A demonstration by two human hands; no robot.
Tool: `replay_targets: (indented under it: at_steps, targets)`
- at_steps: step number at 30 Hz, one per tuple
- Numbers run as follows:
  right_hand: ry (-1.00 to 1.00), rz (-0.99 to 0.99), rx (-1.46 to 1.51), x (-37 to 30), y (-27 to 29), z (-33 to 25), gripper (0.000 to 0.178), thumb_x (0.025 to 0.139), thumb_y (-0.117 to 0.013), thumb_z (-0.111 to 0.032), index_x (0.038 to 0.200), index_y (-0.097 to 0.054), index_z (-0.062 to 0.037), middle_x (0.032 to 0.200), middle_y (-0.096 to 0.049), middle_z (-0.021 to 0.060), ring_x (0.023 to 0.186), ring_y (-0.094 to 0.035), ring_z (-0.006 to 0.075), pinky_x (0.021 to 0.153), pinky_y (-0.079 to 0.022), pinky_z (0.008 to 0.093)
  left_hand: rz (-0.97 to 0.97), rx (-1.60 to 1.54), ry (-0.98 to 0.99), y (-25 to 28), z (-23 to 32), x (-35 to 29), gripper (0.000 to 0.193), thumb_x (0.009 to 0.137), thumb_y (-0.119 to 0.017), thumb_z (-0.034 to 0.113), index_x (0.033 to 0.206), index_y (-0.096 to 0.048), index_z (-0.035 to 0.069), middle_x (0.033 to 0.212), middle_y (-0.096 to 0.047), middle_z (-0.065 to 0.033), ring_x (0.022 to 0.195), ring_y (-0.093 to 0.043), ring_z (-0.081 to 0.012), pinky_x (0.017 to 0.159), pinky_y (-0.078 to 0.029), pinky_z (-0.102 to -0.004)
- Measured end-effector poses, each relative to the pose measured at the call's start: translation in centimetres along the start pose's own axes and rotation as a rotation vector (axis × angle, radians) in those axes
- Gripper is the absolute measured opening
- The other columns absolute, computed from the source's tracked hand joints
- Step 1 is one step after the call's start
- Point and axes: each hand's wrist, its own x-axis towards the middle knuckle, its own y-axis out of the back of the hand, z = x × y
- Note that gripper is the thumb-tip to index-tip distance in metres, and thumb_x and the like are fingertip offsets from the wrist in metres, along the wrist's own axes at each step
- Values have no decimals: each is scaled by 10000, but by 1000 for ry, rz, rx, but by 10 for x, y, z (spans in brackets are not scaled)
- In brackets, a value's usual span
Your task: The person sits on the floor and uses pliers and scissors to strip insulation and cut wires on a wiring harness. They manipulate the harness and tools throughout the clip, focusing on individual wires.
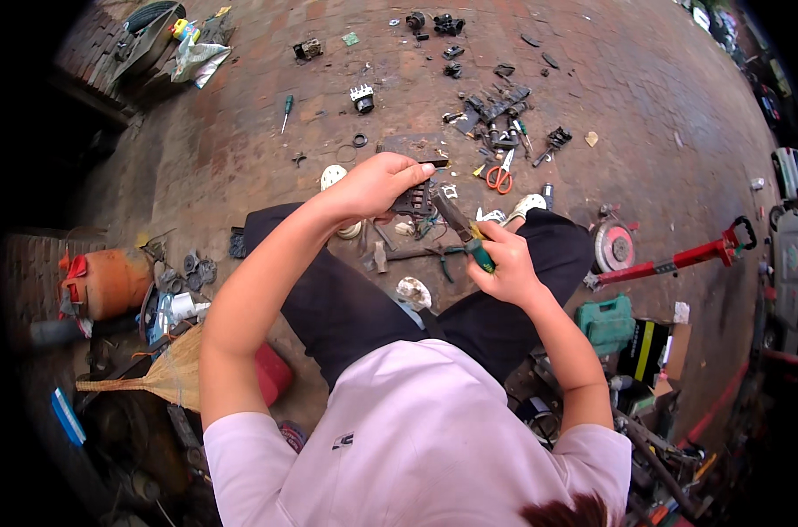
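My left hand (374, 186) is closed around a dark, boxy part (414, 200) with small slots or contacts, its thumb along the top edge. In my right hand (509, 268) is a tool with a green and yellow handle and a broad metal blade (452, 216), perhaps a chisel. The blade points up and left, its tip close to the dark part; whether they touch I cannot tell. Below, on the ground between my feet, lie a hammer (380, 257) and what look like green-handled pliers (445, 263). Orange-handled scissors (500, 178) lie farther right.
Dark machine parts (504, 114) are heaped ahead to the right. A green screwdriver (287, 112) and a white-topped black part (362, 98) lie ahead left. On my right are a red-handled jack (680, 261), a grinding disc (614, 246) and a green case (605, 323). A broom (166, 373) and orange cylinder (118, 283) stand left.
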Motion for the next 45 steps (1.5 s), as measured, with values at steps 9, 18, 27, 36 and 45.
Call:
replay_targets:
  at_steps: [9,18,27,36,45]
  targets:
    - [-18,268,97,2,-32,-16,150,626,-637,-11,770,-619,29,957,-611,184,715,-627,317,630,-505,339,-133,-754,-153,-34,-13,-3,386,968,-467,371,779,-515,38,442,-393,24,290,-289,-39,288,-275,-203]
    - [-123,128,192,12,-14,-21,133,705,-624,-8,819,-608,59,1005,-593,173,813,-615,297,706,-479,336,264,-352,-333,-29,-10,4,361,975,-463,350,781,-520,51,542,-477,3,349,-358,-57,336,-288,-213]
    - [-40,-164,365,8,9,-22,135,730,-628,-51,809,-587,51,1094,-559,153,909,-593,277,812,-458,340,36,954,-495,8,37,-27,256,909,-541,251,834,-592,11,673,-554,-174,629,-525,-362,566,-416,-399]
    - [-247,-88,616,-7,1,-29,118,760,-621,-57,772,-584,55,1152,-552,147,1012,-563,250,873,-427,347,295,990,-460,8,47,-30,323,887,-563,307,756,-610,15,641,-572,-175,651,-575,-374,594,-447,-439]
    - [-193,-42,436,4,-13,-36,169,759,-645,-90,826,-611,62,1146,-539,198,1002,-573,318,860,-446,350,228,1064,-359,8,54,-29,314,890,-559,267,820,-619,-34,695,-564,-218,667,-546,-388,607,-430,-421]
